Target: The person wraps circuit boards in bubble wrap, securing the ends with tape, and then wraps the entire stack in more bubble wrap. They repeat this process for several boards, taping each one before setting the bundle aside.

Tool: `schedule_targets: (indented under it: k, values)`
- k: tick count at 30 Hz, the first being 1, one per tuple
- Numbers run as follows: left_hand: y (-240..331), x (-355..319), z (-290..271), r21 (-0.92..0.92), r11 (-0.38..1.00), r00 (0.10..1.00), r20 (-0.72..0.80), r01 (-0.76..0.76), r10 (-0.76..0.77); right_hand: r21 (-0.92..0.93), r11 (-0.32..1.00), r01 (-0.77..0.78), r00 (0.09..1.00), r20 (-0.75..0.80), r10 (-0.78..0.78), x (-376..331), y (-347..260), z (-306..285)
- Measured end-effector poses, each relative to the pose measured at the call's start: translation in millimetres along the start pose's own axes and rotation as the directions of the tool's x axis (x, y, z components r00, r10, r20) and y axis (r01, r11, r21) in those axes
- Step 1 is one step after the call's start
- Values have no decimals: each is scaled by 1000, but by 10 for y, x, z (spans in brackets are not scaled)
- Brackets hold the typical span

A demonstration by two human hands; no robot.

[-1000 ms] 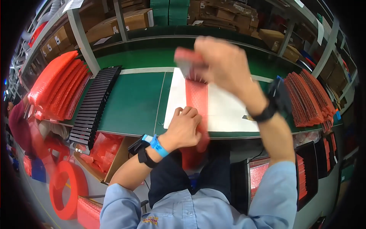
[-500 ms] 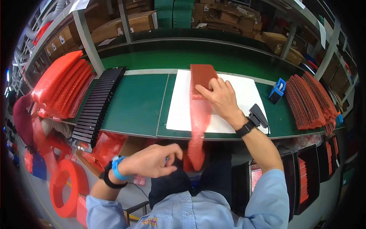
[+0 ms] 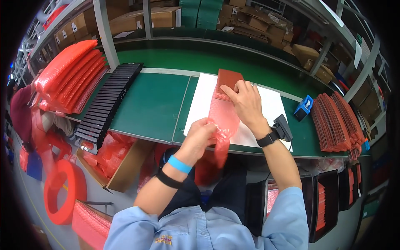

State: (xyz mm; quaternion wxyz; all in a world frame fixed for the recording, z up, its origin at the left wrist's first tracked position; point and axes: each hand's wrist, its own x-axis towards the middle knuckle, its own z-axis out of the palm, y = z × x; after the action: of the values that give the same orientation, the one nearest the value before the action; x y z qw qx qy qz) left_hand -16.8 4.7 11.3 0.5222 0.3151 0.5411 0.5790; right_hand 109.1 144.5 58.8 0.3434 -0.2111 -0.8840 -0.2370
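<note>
Red bubble-wrap sleeve (image 3: 223,118) lies stretched over a white sheet (image 3: 273,109) on the green surface (image 3: 146,104), its near end hanging past the near edge. A flat reddish-brown board (image 3: 228,79) sits partly inside the sleeve's far end. The left hand (image 3: 202,134) is clamped on the near, loose end of the sleeve, fingers closed and bunching the film. The right hand (image 3: 246,100) rests farther away, fingers half curled and pressing on the board and the sleeve mouth. The thin film looks likely to tear or slip off if the two hands pull unevenly, and the board could snag at the sleeve mouth. Stacked red sleeves (image 3: 66,77) lie far left beside black trays (image 3: 110,104); finished reddish stacks (image 3: 335,121) sit right.
</note>
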Motion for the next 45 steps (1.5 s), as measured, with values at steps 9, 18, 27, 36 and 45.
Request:
schedule_targets:
  k: [9, 18, 27, 36, 45]
  values:
    - [-84, -191, 179, -527, 847, 993, -44, 69, -108, 59, 998, -1, 989, 145, -8, -198, -219, 6]
    - [-98, -393, 132, -398, 914, 995, -23, 76, -93, 418, 869, -265, 932, 340, 121, -301, -67, -192]
    - [320, -480, -226, 641, 161, 560, 486, -750, 672, 136, 773, -620, 738, 437, 515, -1692, 570, -1040]
    - [-214, -554, -450, 672, 145, 609, 532, -726, 588, 585, 660, -472, 881, 337, 332, -1015, -48, -762]
    - [-563, -483, -397, 649, 225, 547, 350, -727, 760, 569, 775, -274, 950, 287, 125, -561, -741, -326]
